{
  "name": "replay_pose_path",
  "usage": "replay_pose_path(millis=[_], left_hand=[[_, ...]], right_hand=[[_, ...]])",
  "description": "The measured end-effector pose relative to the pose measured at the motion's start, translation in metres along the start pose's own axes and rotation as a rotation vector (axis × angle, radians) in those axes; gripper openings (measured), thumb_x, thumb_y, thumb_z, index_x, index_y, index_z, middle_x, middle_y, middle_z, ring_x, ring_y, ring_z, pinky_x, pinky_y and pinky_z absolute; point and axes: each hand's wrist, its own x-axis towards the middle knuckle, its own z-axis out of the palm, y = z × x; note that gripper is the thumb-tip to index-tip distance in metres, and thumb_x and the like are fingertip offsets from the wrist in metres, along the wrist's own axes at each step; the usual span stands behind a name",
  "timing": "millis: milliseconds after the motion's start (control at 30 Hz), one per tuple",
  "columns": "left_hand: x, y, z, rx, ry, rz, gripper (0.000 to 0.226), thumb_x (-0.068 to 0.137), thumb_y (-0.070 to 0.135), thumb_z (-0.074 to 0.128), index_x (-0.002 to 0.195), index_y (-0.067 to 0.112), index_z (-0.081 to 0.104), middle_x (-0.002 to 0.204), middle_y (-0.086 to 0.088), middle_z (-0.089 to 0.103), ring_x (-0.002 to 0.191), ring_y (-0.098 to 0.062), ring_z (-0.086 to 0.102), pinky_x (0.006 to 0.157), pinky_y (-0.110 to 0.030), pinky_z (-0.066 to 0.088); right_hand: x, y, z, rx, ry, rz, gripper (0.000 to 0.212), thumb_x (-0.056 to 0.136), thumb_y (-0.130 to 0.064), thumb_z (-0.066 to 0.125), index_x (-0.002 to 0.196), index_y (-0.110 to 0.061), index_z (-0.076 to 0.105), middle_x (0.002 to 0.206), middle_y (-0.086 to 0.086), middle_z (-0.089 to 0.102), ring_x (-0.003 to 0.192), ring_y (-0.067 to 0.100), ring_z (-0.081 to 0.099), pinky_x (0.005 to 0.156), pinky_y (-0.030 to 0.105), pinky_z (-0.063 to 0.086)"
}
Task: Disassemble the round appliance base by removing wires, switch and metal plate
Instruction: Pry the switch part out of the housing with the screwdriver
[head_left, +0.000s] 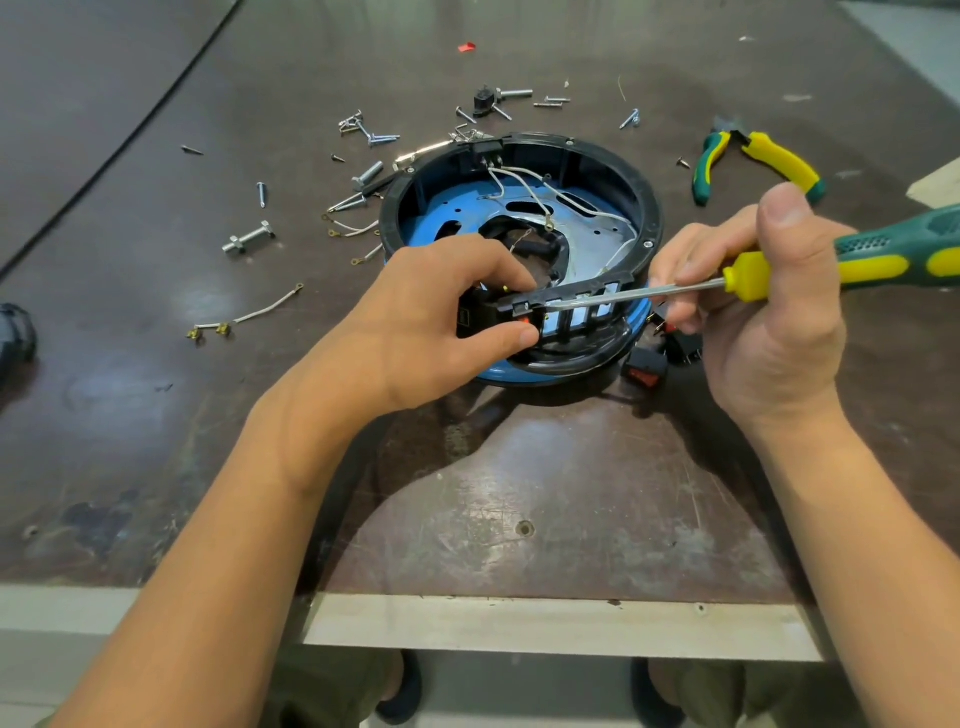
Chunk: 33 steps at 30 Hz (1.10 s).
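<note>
The round appliance base (582, 156), black-rimmed with a blue inside, lies open side up on the brown table. White wires (524, 179) run across its blue metal plate (441, 205). My left hand (441, 317) grips the near rim, with thumb and fingers pinching a black switch (480, 319) with a red rocker. My right hand (763, 301) holds a green and yellow screwdriver (857, 260). Its steel shaft reaches left along the rim's slotted section toward the switch.
Loose screws and bolts (363, 130) lie scattered behind and left of the base. Removed wires with ring terminals (249, 317) lie at left. Green-yellow pliers (753, 161) rest at back right. Two black switches (647, 366) with red rockers sit by the base's near right. The table edge (519, 623) is close.
</note>
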Motion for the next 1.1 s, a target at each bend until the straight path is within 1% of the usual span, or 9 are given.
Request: replay_pose_path(millis=[167,267,400,500,600,800,900,1033,1100], left_hand=[[-0.001,0.002,0.001,0.017,-0.009,0.013,0.028,0.087,0.03,0.074,0.111,0.019,0.067,0.104,0.006,0.066,0.095,-0.008,0.06,0.087,-0.034,0.051],[0.0,0.003,0.001,0.032,-0.013,0.018,0.026,0.088,0.029,0.073,0.112,0.019,0.067,0.105,0.007,0.065,0.095,-0.007,0.06,0.087,-0.03,0.051],[0.0,0.003,0.001,0.029,-0.025,0.016,0.025,0.089,0.029,0.072,0.112,0.021,0.066,0.105,0.01,0.064,0.095,-0.002,0.058,0.086,-0.025,0.049],[0.0,0.004,0.001,0.008,-0.022,0.01,0.028,0.088,0.034,0.065,0.113,0.022,0.067,0.104,0.014,0.064,0.096,0.001,0.059,0.087,-0.022,0.048],[0.0,0.005,0.0,-0.015,-0.028,0.005,0.029,0.088,0.033,0.063,0.114,0.021,0.067,0.105,0.013,0.066,0.098,-0.001,0.06,0.089,-0.025,0.049],[-0.001,0.006,0.0,-0.027,-0.027,0.004,0.034,0.083,0.031,0.068,0.116,0.021,0.067,0.106,0.012,0.066,0.097,-0.002,0.061,0.09,-0.029,0.051],[-0.001,0.006,0.0,-0.026,-0.024,0.002,0.033,0.083,0.03,0.069,0.115,0.021,0.067,0.106,0.011,0.066,0.097,-0.001,0.061,0.089,-0.027,0.051],[-0.001,0.005,-0.001,-0.014,-0.026,0.003,0.03,0.087,0.022,0.075,0.116,0.021,0.067,0.108,0.01,0.066,0.097,0.002,0.059,0.088,-0.021,0.048],[-0.001,0.005,-0.001,-0.001,-0.029,0.007,0.03,0.087,0.023,0.074,0.116,0.022,0.067,0.108,0.009,0.066,0.097,0.001,0.059,0.088,-0.019,0.047]], right_hand=[[-0.004,0.001,0.007,0.005,-0.074,-0.088,0.051,0.101,-0.031,0.036,0.062,-0.031,0.067,0.053,-0.011,0.057,0.049,0.023,0.046,0.051,0.035,0.029],[0.0,0.001,0.008,0.035,0.018,0.05,0.05,0.101,-0.036,0.041,0.057,-0.028,0.064,0.049,-0.004,0.055,0.049,0.024,0.046,0.05,0.034,0.03],[0.005,0.001,0.005,0.078,0.122,0.28,0.054,0.099,-0.042,0.042,0.051,-0.024,0.059,0.045,0.001,0.05,0.055,0.026,0.052,0.047,0.025,0.029],[0.009,0.0,0.007,0.09,0.123,0.324,0.056,0.103,-0.039,0.041,0.051,-0.023,0.056,0.045,0.001,0.049,0.053,0.025,0.051,0.046,0.023,0.029],[0.014,-0.001,0.008,0.051,0.154,0.352,0.057,0.103,-0.039,0.044,0.049,-0.023,0.056,0.043,-0.001,0.045,0.048,0.019,0.05,0.041,0.021,0.027],[0.016,0.001,0.008,0.143,0.173,0.413,0.055,0.106,-0.034,0.044,0.055,-0.017,0.055,0.043,-0.004,0.032,0.036,0.009,0.028,0.038,0.018,0.024],[0.012,0.002,0.005,0.158,0.129,0.379,0.055,0.106,-0.035,0.042,0.056,-0.018,0.055,0.043,-0.004,0.032,0.036,0.01,0.027,0.039,0.018,0.024],[0.003,0.002,0.002,0.131,0.021,0.165,0.049,0.101,-0.033,0.04,0.057,-0.024,0.059,0.043,-0.005,0.037,0.037,0.014,0.033,0.043,0.021,0.027],[-0.002,0.002,0.002,0.045,-0.042,0.074,0.045,0.1,-0.034,0.043,0.06,-0.021,0.059,0.043,-0.005,0.04,0.037,0.017,0.035,0.045,0.023,0.028]])
